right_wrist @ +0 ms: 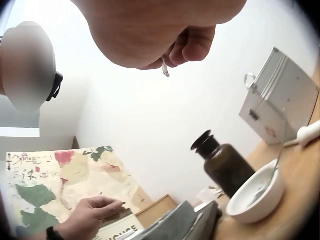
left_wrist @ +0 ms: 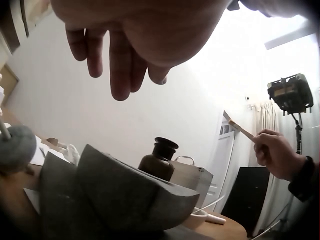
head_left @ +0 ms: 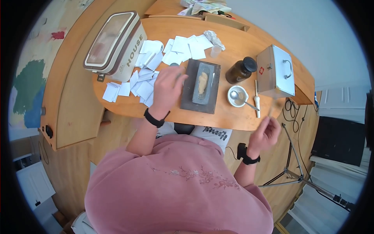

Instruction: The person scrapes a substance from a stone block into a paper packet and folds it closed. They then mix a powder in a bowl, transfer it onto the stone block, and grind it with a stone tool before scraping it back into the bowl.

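The stone trough (head_left: pixel 201 100) with tan powder (head_left: pixel 202 82) in it sits on a dark slab (head_left: pixel 188 91), upper centre of the head view; the left hand (head_left: pixel 167 87) hangs just beside it, fingers loosely bent, apparently holding nothing; the right hand (head_left: pixel 266 134), right of centre, grips a small brush (left_wrist: pixel 242 130), fingers curled round its handle, bristles up and well apart from the powder.

The likeliest trouble is spilled powder, should a sleeve or wrist knock the narrow trough or the brush flick too briskly; the spoon (head_left: pixel 235 94) leans out of the white bowl (head_left: pixel 230 100) towards the right hand, so a low sweep could catch its handle and tip the bowl; the white pestle (head_left: pixel 257 105) lies near the front edge of the desk (head_left: pixel 226 121) and could roll off if nudged; the loose papers (head_left: pixel 146 87) at upper left could slide or get dusty under the left forearm.

"HOUSE" reads clearly on the cream box (head_left: pixel 128 64), upper left, the smaller marks beside it illegible; the metal case (head_left: pixel 267 70), upper right, bears a red emblem; the trouser lettering (head_left: pixel 215 133) is unclear.
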Action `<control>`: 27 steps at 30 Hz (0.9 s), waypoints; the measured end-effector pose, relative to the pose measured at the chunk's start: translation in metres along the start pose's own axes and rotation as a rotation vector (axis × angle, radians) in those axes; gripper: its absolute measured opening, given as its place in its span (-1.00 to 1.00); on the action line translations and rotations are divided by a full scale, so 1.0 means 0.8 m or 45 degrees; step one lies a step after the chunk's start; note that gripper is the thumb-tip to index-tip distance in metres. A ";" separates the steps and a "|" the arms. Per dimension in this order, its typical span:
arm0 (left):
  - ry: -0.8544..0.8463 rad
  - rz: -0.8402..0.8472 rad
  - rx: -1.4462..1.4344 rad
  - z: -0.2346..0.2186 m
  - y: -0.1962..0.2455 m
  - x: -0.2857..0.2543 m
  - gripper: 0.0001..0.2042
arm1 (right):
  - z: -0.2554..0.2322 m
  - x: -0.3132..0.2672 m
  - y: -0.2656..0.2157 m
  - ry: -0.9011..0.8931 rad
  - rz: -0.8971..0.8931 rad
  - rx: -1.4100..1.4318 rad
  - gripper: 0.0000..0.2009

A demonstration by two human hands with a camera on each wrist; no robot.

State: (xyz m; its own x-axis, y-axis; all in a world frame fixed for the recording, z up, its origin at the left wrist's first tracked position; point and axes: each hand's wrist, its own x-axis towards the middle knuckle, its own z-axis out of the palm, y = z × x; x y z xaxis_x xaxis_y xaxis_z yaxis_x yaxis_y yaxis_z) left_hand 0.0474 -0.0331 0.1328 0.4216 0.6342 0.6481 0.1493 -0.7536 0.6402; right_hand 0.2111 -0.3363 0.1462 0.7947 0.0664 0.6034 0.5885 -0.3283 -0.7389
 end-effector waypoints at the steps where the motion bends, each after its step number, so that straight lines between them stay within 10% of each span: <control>1: 0.004 -0.005 -0.001 -0.014 -0.009 -0.003 -0.95 | 0.020 -0.004 -0.014 -0.115 -0.016 0.108 -0.89; 3: -0.226 -0.572 -0.211 -0.044 -0.023 -0.011 -0.94 | 0.055 -0.017 -0.022 -0.431 0.099 0.197 -0.91; 6: -0.137 -0.028 0.289 -0.070 -0.054 -0.019 -0.92 | 0.101 -0.046 -0.060 -0.700 0.027 0.235 -0.94; 12: -0.153 -0.478 -0.187 -0.080 -0.051 -0.026 -0.88 | 0.134 -0.072 -0.067 -0.870 0.009 0.211 -0.92; 18: -0.116 0.005 0.134 -0.071 -0.077 -0.024 -0.89 | 0.136 -0.064 -0.078 -0.794 -0.024 0.193 -0.89; 27: -0.217 -0.322 -0.200 -0.056 -0.064 -0.021 -0.90 | 0.128 -0.065 -0.066 -0.825 0.041 0.106 -0.90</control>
State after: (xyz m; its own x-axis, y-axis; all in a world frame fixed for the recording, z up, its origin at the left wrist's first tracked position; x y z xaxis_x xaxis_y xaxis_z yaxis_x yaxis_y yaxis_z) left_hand -0.0071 0.0027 0.1076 0.5346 0.7493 0.3909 0.1341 -0.5318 0.8362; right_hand 0.1540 -0.2262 0.1231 0.7256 0.6206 0.2972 0.5521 -0.2674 -0.7897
